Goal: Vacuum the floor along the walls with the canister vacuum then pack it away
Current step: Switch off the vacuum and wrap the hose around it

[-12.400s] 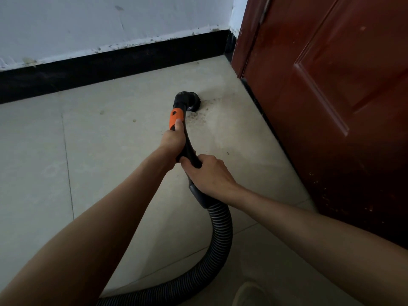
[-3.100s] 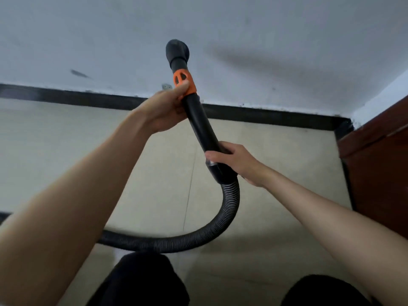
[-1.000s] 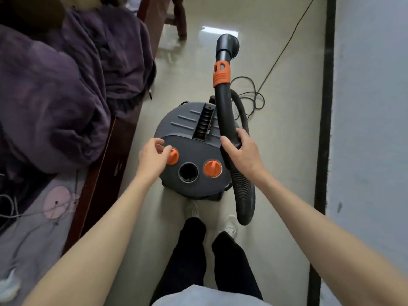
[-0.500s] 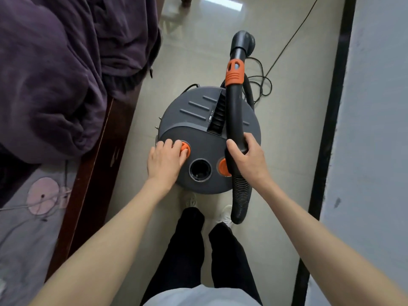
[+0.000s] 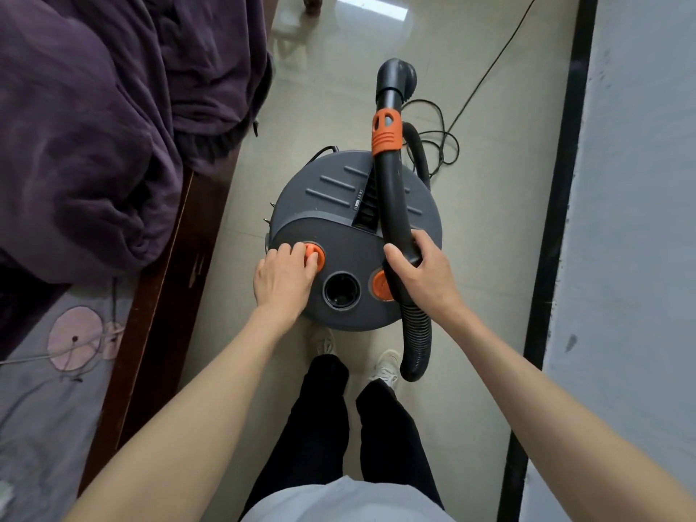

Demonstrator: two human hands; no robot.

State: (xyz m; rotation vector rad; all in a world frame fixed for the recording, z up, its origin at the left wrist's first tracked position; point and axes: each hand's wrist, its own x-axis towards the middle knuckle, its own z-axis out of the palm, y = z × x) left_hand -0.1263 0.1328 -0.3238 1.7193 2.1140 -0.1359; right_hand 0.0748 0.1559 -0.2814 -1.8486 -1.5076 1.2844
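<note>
A person stands over a grey canister vacuum [image 5: 354,235] on the tiled floor, in the strip between a bed [image 5: 158,280] and the wall [image 5: 640,220]. The left hand [image 5: 282,280] rests on the lid, its fingers bent over the left orange button [image 5: 315,254], apparently pressing it; how firmly cannot be told. The right hand [image 5: 422,276] is wrapped round the black hose handle [image 5: 391,190], just above the ribbed hose [image 5: 416,333], and partly covers the right orange button [image 5: 379,284]. The handle's long axis runs away from the person across the lid, nozzle [image 5: 397,75] farthest out. An open round socket [image 5: 341,290] sits between the two buttons, directly between the hands. A power cord [image 5: 444,141] lies looped on the floor beyond the vacuum. The work seems to be at switch-off, with packing away not yet done.
</note>
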